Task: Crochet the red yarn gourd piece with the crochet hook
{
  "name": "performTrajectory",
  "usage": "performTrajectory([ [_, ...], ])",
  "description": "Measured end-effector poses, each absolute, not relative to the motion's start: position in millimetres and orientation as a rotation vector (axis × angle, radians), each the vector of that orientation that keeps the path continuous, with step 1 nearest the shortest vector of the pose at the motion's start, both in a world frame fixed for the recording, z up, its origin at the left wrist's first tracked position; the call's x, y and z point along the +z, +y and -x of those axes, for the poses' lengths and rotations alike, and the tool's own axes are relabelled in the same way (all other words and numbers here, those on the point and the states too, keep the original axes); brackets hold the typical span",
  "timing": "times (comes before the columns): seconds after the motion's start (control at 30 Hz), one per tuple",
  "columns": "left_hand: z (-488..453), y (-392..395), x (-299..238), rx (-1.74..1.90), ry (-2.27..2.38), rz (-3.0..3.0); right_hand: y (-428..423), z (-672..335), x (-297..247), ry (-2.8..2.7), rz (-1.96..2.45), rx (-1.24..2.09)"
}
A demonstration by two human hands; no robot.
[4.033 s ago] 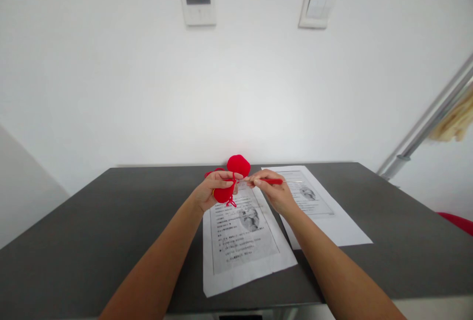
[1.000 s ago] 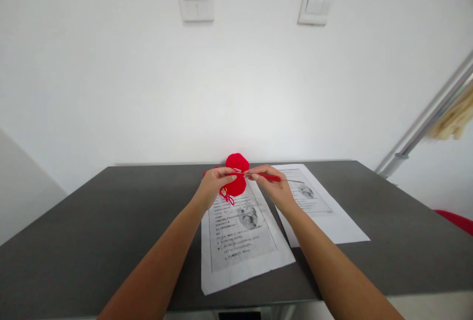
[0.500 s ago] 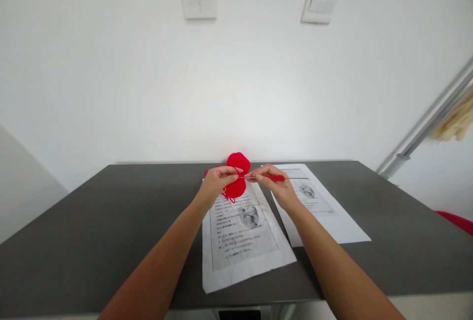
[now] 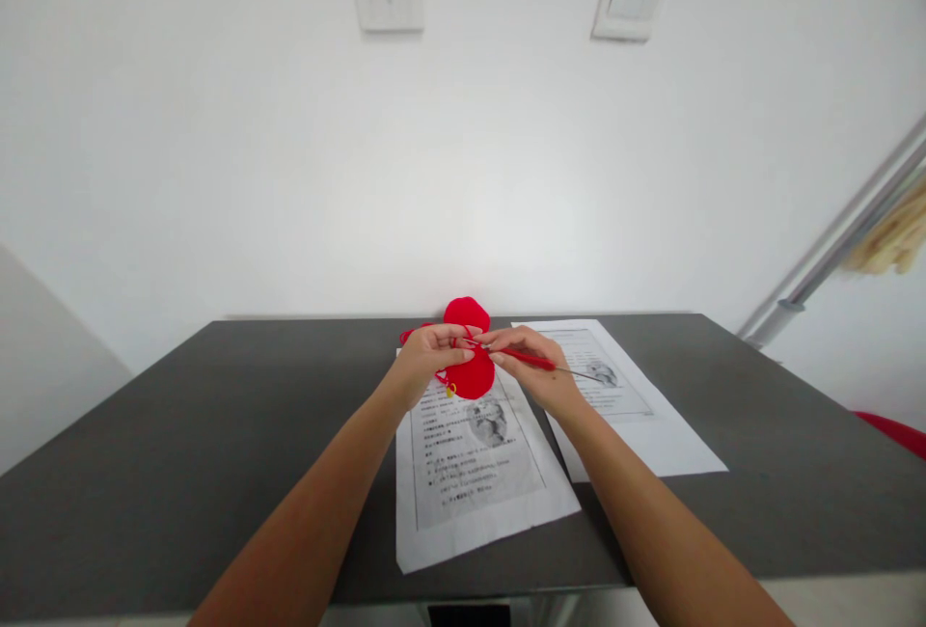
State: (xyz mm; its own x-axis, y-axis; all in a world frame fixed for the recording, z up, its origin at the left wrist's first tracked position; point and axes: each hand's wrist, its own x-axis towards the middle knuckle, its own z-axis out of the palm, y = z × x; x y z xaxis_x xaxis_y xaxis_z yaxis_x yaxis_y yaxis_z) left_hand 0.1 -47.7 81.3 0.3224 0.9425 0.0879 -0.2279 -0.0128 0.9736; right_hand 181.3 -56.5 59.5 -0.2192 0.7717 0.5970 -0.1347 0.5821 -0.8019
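Note:
Between thumb and fingers, my left hand [image 4: 432, 357] pinches a red crocheted piece [image 4: 470, 376] with a rounded lower lobe. A crochet hook [image 4: 531, 358] with a red grip is held pen-like in my right hand [image 4: 539, 371]; its tip meets the red work by my left fingers, and a thin metal shaft sticks out behind. Near the lower edge of the piece hangs a small yellow stitch marker [image 4: 450, 390]. Behind my hands sits a round red yarn ball [image 4: 466, 312]. Exactly how the yarn loops round the hook is too small to tell.
A printed sheet [image 4: 477, 511] lies under my hands on the dark table [image 4: 217, 473], and a second printed sheet [image 4: 672, 444] lies to its right. The white wall [image 4: 463, 174] rises behind the table. A grey pole [image 4: 831, 260] leans at the far right.
The hook has tilted, its rear end now lower. The red crocheted piece has turned slightly, its lower lobe and the yellow marker shifting right.

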Motion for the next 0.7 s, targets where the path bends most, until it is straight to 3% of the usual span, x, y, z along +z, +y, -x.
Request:
performTrajectory([
  [0.47, -0.5, -49.9, 86.0, 1.109, 0.803, -1.221, -56.8, -179.8, 55.0, -1.566, 0.617, 0.700],
  [0.7, 0.0, -50.0, 85.9, 1.204, 0.849, -1.339, -58.2, -178.3, 58.6, -1.470, 0.582, 0.865],
])
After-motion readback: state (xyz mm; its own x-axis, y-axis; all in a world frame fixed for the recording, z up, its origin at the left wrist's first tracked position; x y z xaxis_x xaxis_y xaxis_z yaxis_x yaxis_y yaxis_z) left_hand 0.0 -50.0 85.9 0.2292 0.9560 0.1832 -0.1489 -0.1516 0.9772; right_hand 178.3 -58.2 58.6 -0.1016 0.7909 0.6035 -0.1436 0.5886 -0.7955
